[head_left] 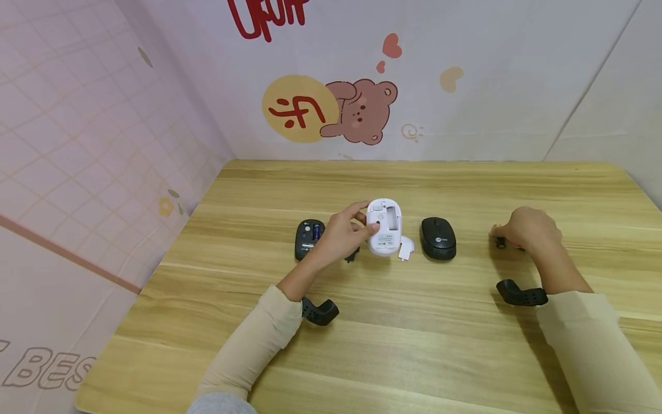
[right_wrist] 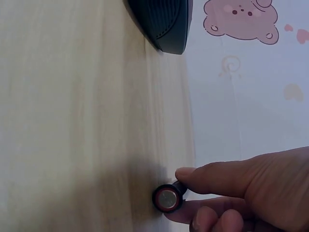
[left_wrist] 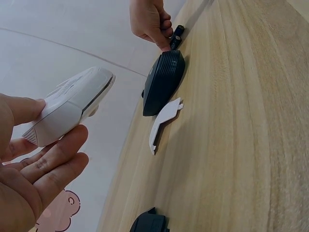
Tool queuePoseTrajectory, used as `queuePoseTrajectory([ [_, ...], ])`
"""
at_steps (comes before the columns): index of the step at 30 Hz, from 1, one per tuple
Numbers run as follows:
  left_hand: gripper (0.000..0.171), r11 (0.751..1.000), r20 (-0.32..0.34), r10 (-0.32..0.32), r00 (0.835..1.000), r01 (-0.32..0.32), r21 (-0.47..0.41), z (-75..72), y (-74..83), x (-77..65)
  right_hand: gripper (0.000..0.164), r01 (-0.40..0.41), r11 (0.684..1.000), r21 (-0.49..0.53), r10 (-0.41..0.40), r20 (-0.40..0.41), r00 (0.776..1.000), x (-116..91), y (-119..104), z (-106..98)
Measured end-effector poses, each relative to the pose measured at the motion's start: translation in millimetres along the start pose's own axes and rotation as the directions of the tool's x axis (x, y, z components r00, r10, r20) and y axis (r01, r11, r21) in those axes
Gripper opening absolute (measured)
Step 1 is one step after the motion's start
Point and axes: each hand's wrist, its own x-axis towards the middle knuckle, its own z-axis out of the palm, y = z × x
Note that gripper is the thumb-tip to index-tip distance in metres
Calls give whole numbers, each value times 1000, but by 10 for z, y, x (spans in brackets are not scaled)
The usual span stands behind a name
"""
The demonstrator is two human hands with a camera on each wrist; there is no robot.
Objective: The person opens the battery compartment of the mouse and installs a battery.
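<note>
My left hand (head_left: 343, 233) grips a white computer mouse (head_left: 384, 241) by its side, thumb on the underside and fingers beneath. The mouse is raised off the table, its underside facing the head camera and its battery compartment bare. Below it lies the white battery cover (head_left: 406, 248). At the right, my right hand (head_left: 532, 230) is low over the table, pinching a dark battery (right_wrist: 168, 198) between thumb and forefinger. Dark batteries (left_wrist: 177, 37) show by those fingers in the left wrist view. The hand hides part of them from the head camera.
A black mouse (head_left: 438, 238) sits upright between the hands. Partly behind the left wrist, another black mouse (head_left: 306, 236) lies underside up with a blue battery inside. A small black cover (head_left: 352, 255) is beside it. The wooden table (head_left: 414, 345) meets a wall behind.
</note>
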Motion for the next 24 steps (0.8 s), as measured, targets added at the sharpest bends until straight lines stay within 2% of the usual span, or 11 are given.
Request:
queuePoseTrajectory([
  [12,53,1000,0,-2,1000,2,-8,10,5,5,48,129,992,11,-128,-36,991,-37,-109,-41],
  [24,52,1000,0,8,1000,-8,-7,19,-18,17,45,158,987,15,-158,-30,987,-125,-418,-185],
])
